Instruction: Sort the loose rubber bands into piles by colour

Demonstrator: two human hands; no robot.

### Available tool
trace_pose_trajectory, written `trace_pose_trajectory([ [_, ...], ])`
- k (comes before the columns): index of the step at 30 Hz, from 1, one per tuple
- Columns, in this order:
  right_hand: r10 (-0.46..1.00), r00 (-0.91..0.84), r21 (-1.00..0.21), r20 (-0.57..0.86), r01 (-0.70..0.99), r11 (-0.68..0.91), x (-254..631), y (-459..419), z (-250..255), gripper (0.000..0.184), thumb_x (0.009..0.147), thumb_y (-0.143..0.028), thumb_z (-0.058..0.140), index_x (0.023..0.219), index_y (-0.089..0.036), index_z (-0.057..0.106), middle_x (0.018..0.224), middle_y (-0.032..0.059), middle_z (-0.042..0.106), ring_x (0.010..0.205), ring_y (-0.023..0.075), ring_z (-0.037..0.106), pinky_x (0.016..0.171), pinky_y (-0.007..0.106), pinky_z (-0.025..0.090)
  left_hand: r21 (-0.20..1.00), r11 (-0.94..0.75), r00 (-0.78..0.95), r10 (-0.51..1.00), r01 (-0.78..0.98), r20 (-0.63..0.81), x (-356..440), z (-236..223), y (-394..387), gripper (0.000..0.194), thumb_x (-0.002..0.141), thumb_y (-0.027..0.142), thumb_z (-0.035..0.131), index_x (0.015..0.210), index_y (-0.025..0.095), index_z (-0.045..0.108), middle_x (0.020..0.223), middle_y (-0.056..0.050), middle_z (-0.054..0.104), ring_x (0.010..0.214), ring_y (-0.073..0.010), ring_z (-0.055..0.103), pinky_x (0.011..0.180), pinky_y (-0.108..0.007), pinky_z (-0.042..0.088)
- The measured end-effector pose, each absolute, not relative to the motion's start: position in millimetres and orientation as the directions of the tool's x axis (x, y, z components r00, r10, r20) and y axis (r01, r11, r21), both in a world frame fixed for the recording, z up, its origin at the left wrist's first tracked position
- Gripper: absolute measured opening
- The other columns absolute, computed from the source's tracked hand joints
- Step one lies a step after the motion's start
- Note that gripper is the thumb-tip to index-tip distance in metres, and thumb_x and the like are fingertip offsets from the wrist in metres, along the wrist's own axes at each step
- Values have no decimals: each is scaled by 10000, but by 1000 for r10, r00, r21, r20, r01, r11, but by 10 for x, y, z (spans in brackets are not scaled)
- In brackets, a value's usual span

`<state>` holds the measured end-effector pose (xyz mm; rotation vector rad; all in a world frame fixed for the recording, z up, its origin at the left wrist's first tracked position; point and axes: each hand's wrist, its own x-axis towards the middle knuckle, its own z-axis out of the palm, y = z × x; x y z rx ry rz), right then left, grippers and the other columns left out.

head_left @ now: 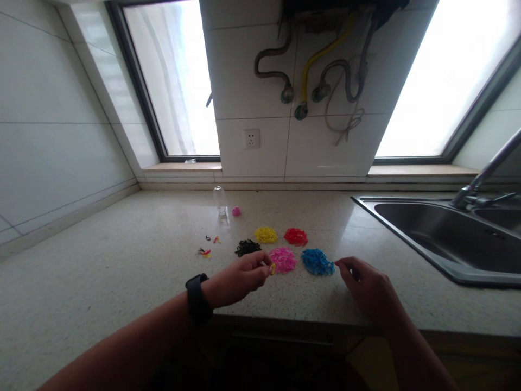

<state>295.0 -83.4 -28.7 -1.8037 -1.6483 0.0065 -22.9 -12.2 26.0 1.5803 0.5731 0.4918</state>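
Small rubber bands lie sorted by colour in piles on the counter: yellow (266, 234), red (296, 236), black (247, 247), pink (284, 259) and blue (317, 262). My left hand (248, 274), with a dark watch on its wrist, is closed in a pinch beside the pink pile. A bit of yellow rubber band (272, 268) shows at its fingertips. At the right edge of the blue pile, my right hand (364, 282) pinches a blue rubber band (332, 265) between thumb and forefinger.
Farther left lie a few loose mixed bands (204, 252). A clear bottle (218, 201) and a pink cap (236, 211) stand behind the piles. A steel sink (427, 233) with a faucet (472, 193) is at the right. The counter's front edge runs beneath my wrists.
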Motion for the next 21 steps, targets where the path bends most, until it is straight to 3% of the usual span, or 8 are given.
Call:
trace_pose_trajectory([
  [5,861,180,-479,476,874,82,2947,-849,-288,225,922,-378,520,934,-227,687,803,26,696,623,164,603,631,299,455,993,118,777,626,-9,-67,-97,-54,-213,267,874,411,588,934,191,450,592,107,359,447,-47,257,429,-192,199],
  [14,693,300,-590,655,777,222,2773,-965,-216,193,922,-336,560,951,-200,693,690,23,642,627,158,601,543,255,452,991,122,765,643,-54,-37,-105,-188,-154,263,895,418,608,960,200,476,560,118,355,406,-45,269,393,-187,179],
  [21,748,42,-573,662,671,470,2141,-920,-56,125,913,-229,556,914,-201,678,672,2,620,601,138,590,564,257,478,985,143,768,640,-99,-16,-105,-217,-138,266,892,418,627,955,200,488,556,117,371,399,-43,269,374,-183,187],
])
